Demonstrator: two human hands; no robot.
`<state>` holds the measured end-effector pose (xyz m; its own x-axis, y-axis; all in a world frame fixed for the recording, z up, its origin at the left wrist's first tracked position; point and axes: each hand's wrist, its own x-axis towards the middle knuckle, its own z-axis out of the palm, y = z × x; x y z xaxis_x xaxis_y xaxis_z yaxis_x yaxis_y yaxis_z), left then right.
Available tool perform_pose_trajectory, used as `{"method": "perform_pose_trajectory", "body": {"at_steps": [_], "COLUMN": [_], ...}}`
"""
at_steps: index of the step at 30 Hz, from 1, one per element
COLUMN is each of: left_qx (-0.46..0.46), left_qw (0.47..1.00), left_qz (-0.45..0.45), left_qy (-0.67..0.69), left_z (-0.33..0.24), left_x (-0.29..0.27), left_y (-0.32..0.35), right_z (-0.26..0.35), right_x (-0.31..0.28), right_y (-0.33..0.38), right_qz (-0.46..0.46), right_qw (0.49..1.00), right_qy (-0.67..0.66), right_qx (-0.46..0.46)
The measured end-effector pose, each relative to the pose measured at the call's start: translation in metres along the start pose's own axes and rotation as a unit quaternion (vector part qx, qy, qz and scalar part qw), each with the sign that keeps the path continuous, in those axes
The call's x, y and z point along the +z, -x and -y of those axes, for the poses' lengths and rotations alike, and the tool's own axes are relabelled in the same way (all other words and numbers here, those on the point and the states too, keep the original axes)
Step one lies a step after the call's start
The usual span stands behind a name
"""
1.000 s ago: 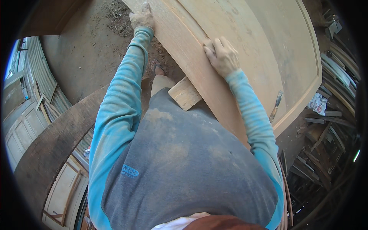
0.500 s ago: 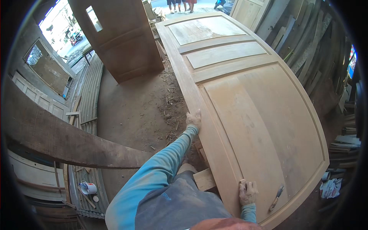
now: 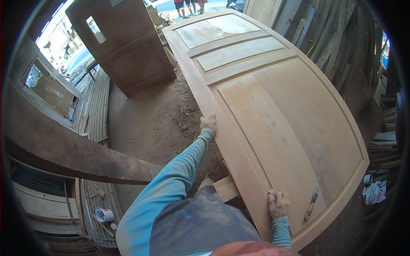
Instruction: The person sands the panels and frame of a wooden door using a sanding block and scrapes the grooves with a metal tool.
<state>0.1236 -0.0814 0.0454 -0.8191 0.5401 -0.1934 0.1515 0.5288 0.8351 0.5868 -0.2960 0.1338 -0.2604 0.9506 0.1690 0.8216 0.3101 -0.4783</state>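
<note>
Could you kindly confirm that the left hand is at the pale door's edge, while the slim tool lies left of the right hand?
Not quite: the head view shows the slim tool lying to the right of the right hand. The left hand is at the edge of the pale door.

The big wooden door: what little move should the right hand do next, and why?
Perhaps slide the right hand along the big panel's edge: it rests there, curled, while the left hand sits on the outer edge of the door.
</note>
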Motion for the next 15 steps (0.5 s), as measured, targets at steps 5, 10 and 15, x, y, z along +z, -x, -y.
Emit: {"method": "perform_pose_trajectory", "body": {"at_steps": [5,10,15], "left_qx": [-0.027,-0.011,0.065], "left_qw": [0.999,1.0,0.996], "left_qz": [-0.013,-0.001,-0.004], "left_qy": [-0.014,0.014,0.057], "left_z": [0.0,0.002,0.009], "left_x": [0.001,0.005,0.007], "left_y": [0.003,-0.008,-0.017], "right_z": [-0.007,0.01,0.027], "right_x": [-0.006,0.019,0.041], "right_y": [0.02,-0.022,-0.06], "right_qz": [-0.009,-0.023,-0.048], "right_qw": [1.0,0.999,0.998], "right_qy": [0.018,-0.007,0.033], "right_qx": [-0.012,-0.022,-0.039]}}
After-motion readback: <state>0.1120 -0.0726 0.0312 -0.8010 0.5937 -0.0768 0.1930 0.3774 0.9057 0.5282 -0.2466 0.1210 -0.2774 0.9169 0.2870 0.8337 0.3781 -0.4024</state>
